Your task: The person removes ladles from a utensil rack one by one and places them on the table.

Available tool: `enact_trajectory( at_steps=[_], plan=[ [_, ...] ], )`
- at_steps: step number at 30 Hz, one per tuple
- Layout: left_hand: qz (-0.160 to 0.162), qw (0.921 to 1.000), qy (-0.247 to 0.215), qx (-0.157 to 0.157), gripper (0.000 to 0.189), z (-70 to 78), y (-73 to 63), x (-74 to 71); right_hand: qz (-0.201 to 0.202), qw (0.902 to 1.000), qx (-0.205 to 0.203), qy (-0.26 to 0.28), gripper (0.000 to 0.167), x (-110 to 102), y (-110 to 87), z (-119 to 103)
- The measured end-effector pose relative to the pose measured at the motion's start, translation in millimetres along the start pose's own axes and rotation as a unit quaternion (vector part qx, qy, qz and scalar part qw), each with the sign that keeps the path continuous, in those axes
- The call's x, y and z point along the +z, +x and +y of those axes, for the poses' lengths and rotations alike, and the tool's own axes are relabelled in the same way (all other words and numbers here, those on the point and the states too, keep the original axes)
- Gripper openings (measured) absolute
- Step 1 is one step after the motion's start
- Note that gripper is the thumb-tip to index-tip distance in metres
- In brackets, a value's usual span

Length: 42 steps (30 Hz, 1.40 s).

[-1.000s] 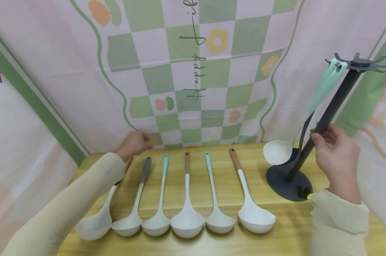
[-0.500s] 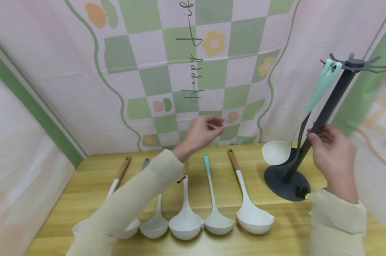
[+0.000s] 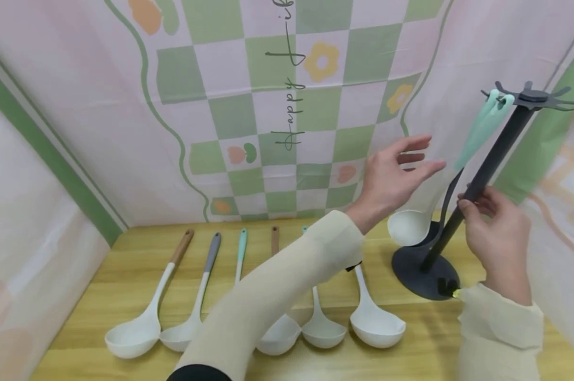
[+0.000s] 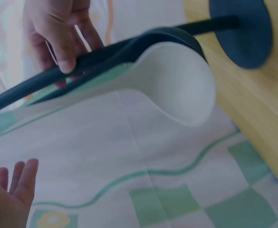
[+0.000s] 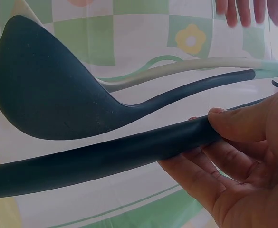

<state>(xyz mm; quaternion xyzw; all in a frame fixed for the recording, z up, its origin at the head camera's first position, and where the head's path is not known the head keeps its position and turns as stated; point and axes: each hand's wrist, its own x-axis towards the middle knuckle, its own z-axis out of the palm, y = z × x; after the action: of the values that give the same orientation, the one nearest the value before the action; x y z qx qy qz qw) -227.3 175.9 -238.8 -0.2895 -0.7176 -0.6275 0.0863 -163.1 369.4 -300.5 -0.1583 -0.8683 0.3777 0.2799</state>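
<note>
My right hand (image 3: pixel 498 241) grips the black pole of a utensil stand (image 3: pixel 503 143) at the right. From the stand's top hooks hang two mint-handled ladles: a white ladle (image 3: pixel 408 228) and a black ladle (image 5: pixel 58 90), side by side. My left hand (image 3: pixel 391 174) is in the air just left of their handles, fingers extended and apart, holding nothing. In the left wrist view, the left hand's fingers (image 4: pixel 27 178) are apart from the hanging white ladle. The left forearm hides parts of several ladles on the table.
Several white-bowled ladles lie in a row on the wooden table (image 3: pixel 96 288), among them a brown-handled ladle (image 3: pixel 134 330) at the far left and a white ladle (image 3: pixel 377 325) nearest the stand's round base (image 3: pixel 425 278). A patterned cloth (image 3: pixel 229 69) hangs behind.
My left hand has moved right, from behind the leftmost ladle across the row to beside the hanging ladles, its fingers spreading. My right hand has stayed on the pole.
</note>
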Motion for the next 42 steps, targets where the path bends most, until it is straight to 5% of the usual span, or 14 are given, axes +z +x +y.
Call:
enact_trajectory(
  at_steps=[16, 23, 42],
  plan=[
    [-0.001, 0.9980, 0.032, 0.055, 0.040, 16.7, 18.1, 41.0, 0.028, 0.9994, 0.006, 0.018, 0.027, 2.0, 0.0, -2.2],
    [0.012, 0.9939, 0.094, 0.057, 0.035, 20.9, 21.1, 43.8, 0.025, 0.9996, 0.008, 0.007, 0.034, 1.1, -1.4, -1.9],
    [0.020, 0.9884, 0.132, 0.072, 0.033, 30.3, 19.6, 40.3, 0.014, 0.9998, -0.009, 0.006, 0.038, -1.2, -1.6, 0.4]
  ],
)
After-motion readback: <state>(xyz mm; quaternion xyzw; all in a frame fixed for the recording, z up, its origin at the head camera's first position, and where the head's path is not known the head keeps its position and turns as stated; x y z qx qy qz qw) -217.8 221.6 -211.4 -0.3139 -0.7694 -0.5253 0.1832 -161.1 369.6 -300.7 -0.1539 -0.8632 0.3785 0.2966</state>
